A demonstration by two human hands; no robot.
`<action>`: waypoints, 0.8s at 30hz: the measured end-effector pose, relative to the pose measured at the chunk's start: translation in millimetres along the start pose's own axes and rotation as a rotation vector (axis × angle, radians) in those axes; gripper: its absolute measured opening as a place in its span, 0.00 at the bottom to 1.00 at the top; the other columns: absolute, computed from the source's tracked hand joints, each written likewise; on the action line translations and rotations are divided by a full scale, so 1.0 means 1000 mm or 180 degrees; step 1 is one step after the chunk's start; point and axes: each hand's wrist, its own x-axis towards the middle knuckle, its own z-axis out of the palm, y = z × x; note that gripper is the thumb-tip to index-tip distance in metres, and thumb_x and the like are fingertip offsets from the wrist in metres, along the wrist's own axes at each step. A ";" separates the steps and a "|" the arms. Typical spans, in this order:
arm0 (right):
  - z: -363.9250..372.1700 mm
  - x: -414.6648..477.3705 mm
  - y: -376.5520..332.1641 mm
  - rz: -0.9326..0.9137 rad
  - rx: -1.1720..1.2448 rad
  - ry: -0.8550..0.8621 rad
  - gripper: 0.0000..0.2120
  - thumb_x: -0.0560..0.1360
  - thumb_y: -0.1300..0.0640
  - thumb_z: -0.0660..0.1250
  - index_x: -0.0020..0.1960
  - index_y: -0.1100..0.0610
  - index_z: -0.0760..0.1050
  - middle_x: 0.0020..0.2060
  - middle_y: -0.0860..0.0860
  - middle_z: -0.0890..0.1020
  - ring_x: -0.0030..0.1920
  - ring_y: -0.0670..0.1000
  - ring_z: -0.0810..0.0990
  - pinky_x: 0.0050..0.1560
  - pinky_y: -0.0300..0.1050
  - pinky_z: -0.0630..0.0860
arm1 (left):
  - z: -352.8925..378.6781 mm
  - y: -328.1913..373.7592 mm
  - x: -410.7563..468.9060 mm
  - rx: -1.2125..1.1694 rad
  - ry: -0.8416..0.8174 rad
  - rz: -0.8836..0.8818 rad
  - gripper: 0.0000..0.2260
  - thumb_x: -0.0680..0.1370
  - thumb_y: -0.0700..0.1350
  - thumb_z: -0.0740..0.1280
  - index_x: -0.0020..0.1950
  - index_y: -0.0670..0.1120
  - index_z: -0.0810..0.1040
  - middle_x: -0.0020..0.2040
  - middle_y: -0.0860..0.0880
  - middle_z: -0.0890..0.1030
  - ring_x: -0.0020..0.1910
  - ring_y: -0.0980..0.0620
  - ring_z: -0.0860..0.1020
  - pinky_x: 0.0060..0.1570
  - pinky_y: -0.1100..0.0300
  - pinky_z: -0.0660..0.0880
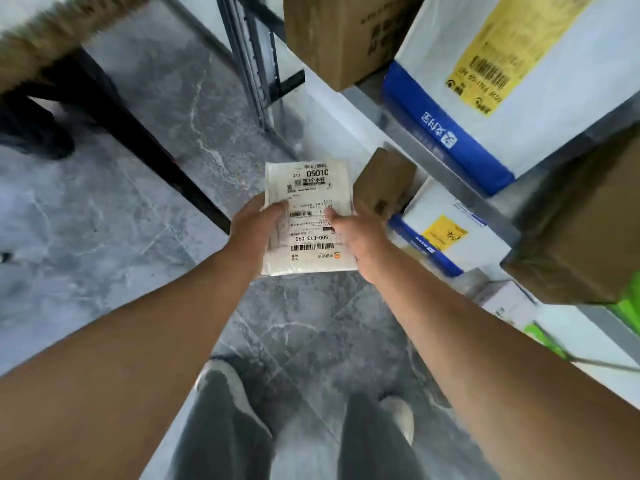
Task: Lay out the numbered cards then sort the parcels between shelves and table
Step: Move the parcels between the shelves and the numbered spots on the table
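Note:
A flat white padded parcel (308, 188) with a printed shipping label reading 05010 is held out over the grey floor, in front of the shelves. My left hand (254, 225) grips its left edge, thumb on top of the label. My right hand (356, 233) grips its right edge, thumb also pressed on the label. On the metal shelves (498, 206) at the right sit a white and blue parcel with a yellow label (485, 81), a brown box (339, 32), a smaller brown box (384, 181) and another white and blue parcel (446, 233).
A big brown box (578, 237) juts out from the shelf at right, with green and white packages (540, 327) below it. A dark-legged table (41, 36) stands at upper left, with another person's dark shoe (34, 133) beneath. A shelf post (256, 64) rises ahead. My legs and shoes are below.

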 end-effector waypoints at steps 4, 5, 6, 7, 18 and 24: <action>-0.023 -0.091 -0.015 0.0007 0.0080 -0.0052 0.10 0.76 0.62 0.69 0.54 0.50 0.77 0.45 0.49 0.85 0.38 0.47 0.84 0.30 0.43 0.79 | -0.004 0.018 -0.085 -0.0307 -0.0029 -0.0214 0.14 0.76 0.41 0.70 0.61 0.48 0.78 0.50 0.45 0.85 0.48 0.45 0.84 0.52 0.44 0.80; -0.028 -0.109 -0.018 -0.0035 0.0108 -0.0070 0.10 0.76 0.62 0.69 0.52 0.49 0.76 0.45 0.48 0.85 0.38 0.47 0.84 0.31 0.43 0.80 | -0.005 0.024 -0.099 -0.0221 0.0102 -0.0245 0.15 0.75 0.41 0.71 0.62 0.48 0.78 0.49 0.46 0.84 0.48 0.46 0.83 0.53 0.45 0.79; -0.034 -0.131 -0.023 -0.0076 0.0094 -0.0075 0.09 0.76 0.61 0.69 0.51 0.49 0.76 0.45 0.49 0.85 0.39 0.47 0.84 0.32 0.44 0.80 | -0.008 0.030 -0.117 -0.0154 0.0245 -0.0284 0.17 0.75 0.41 0.72 0.63 0.47 0.77 0.48 0.46 0.84 0.48 0.46 0.82 0.54 0.44 0.79; -0.039 -0.153 -0.027 -0.0096 0.0085 -0.0061 0.08 0.76 0.61 0.69 0.52 0.50 0.77 0.47 0.51 0.85 0.40 0.48 0.84 0.34 0.44 0.81 | -0.010 0.036 -0.138 -0.0123 0.0307 -0.0360 0.18 0.74 0.42 0.72 0.64 0.46 0.78 0.48 0.45 0.84 0.49 0.46 0.81 0.56 0.42 0.78; -0.078 -0.408 -0.116 -0.0557 0.0050 -0.0176 0.08 0.76 0.57 0.69 0.52 0.46 0.77 0.47 0.48 0.85 0.45 0.50 0.85 0.44 0.51 0.82 | -0.035 0.130 -0.413 -0.0453 -0.0110 0.0199 0.07 0.74 0.37 0.70 0.50 0.46 0.82 0.51 0.43 0.85 0.52 0.39 0.82 0.52 0.40 0.79; -0.039 -0.520 -0.139 -0.0687 -0.0038 -0.0373 0.12 0.75 0.57 0.70 0.56 0.45 0.77 0.50 0.47 0.84 0.47 0.50 0.85 0.46 0.52 0.82 | -0.099 0.146 -0.526 -0.0676 0.0034 0.0544 0.08 0.76 0.38 0.70 0.54 0.45 0.81 0.50 0.43 0.85 0.49 0.41 0.83 0.53 0.43 0.79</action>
